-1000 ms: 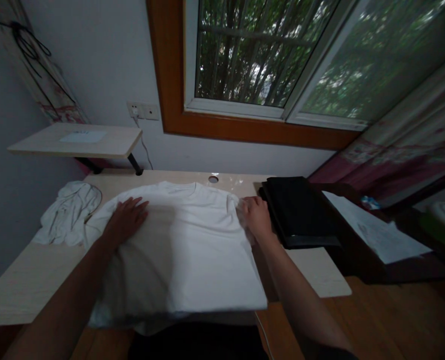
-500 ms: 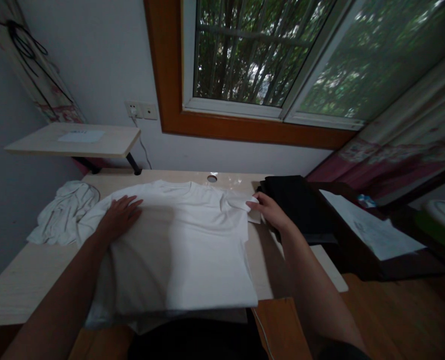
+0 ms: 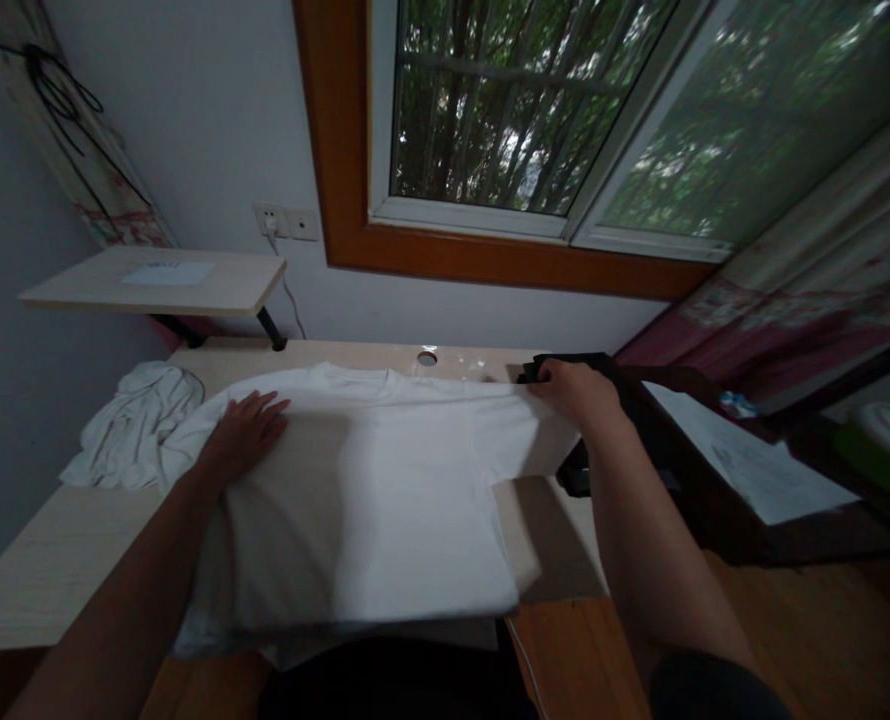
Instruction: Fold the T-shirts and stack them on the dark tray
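Observation:
A white T-shirt [image 3: 407, 500] lies spread over the desk, its neckline toward the wall and its lower part hanging over the front edge. On the shirt's left shoulder area rests my left hand [image 3: 246, 432], flat with the fingers spread. My right hand [image 3: 576, 392] pinches the end of the right sleeve, which is drawn out straight beside a black folded stack. The fingertips of that hand are partly hidden behind its back. Left of the shirt sits a crumpled heap of white cloth [image 3: 134, 425], touching the left sleeve.
The pale wooden desk [image 3: 32, 570] has a small raised shelf [image 3: 220, 285] at back left. Black folded items [image 3: 602, 365] lie at the right, near a dark box with a white paper [image 3: 745, 455]. A window [image 3: 520, 120] is set in the wall behind.
My right hand has moved right, pulling the bunched right sleeve out flat toward the black stack. The left hand stays on the shirt. The view has shifted slightly.

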Tool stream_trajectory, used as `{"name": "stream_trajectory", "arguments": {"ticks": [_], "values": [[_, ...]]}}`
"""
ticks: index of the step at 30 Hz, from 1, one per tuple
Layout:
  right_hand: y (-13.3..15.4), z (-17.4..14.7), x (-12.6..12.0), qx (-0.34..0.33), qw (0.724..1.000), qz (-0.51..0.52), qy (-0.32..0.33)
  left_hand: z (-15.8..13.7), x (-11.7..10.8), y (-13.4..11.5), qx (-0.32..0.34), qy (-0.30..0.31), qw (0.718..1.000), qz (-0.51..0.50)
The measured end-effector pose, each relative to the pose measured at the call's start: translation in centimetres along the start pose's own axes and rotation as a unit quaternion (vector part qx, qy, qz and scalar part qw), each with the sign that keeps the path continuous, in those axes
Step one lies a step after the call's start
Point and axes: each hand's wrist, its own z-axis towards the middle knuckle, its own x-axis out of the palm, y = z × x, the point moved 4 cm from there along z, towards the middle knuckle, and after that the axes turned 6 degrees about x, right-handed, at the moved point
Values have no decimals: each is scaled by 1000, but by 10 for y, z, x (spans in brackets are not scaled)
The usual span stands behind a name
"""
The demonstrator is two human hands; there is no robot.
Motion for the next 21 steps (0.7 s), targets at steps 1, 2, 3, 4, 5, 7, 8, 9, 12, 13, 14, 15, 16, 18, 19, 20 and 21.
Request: {"name": "stream_trajectory", "arguments": {"ticks": [1, 2, 3, 4, 5, 7, 8, 9, 12, 13, 14, 15, 16, 18, 19, 20, 21], "values": [[3, -2, -1, -2, 1000, -26, -11, 0, 0, -1, 1, 0, 1000, 4], [7, -4, -1, -5, 999, -46, -20, 0, 0, -1, 2, 1, 1000, 8], [13, -7, 1, -9, 998, -57, -26, -1, -1, -2, 4, 3, 1000, 13], [19, -10, 4, -15, 997, -63, -30, -1, -1, -3, 5, 4, 1000, 17], [27, -14, 7, -25, 997, -65, -30, -1, -2, -5, 6, 6, 1000, 20], [47, -23, 18, -56, 996, -68, -21, -1, -3, -9, 6, 12, 1000, 24], [59, -28, 25, -78, 995, -66, -8, -1, -3, -12, 3, 15, 1000, 26], [72, -35, 33, -99, 993, -59, 4, -1, -4, -16, -2, 16, 999, 29], [113, -59, 60, -176, 984, -6, 33, 1, -3, -32, -15, 3, 999, 34], [126, -68, 70, -214, 976, 20, 43, 2, -2, -39, -16, -6, 999, 32], [138, -77, 81, -242, 968, 49, 49, 3, -1, -47, -14, -14, 999, 29], [148, -85, 91, -257, 962, 80, 49, 4, 1, -56, -10, -20, 999, 26], [155, -92, 100, -263, 958, 103, 44, 5, 2, -65, -8, -23, 999, 23], [163, -101, 118, -265, 956, 122, 32, 7, 5, -82, -8, -24, 999, 25], [163, -104, 125, -258, 958, 125, 22, 8, 7, -90, -13, -24, 999, 30], [161, -105, 131, -251, 960, 124, 12, 9, 8, -97, -19, -25, 999, 36], [158, -106, 135, -244, 962, 121, 3, 9, 9, -103, -26, -26, 998, 44]]}}
